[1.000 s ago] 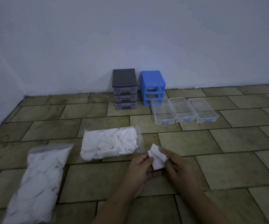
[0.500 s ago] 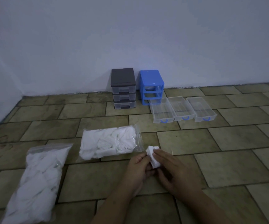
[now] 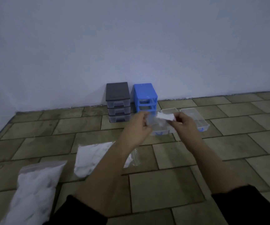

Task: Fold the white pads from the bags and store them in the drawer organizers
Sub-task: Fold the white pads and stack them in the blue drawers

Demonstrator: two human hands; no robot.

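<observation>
Folded pad carried forward to the clear drawers

Head view: both hands have reached out from near the bags and now hover over the pulled-out drawers [image 3: 200, 122]; the right hand [image 3: 185, 125] pinches the small folded pad [image 3: 165, 117], the left hand [image 3: 137, 127] curls beside it, its hold unclear, so folding looks done and storing comes next. Two bags [image 3: 33, 190] lie behind the left forearm, the grey organizer [image 3: 118, 101] and blue organizer [image 3: 145, 97] beyond the hands, on a tiled floor [image 3: 163, 184] against a pale wall [image 3: 131, 46].
</observation>
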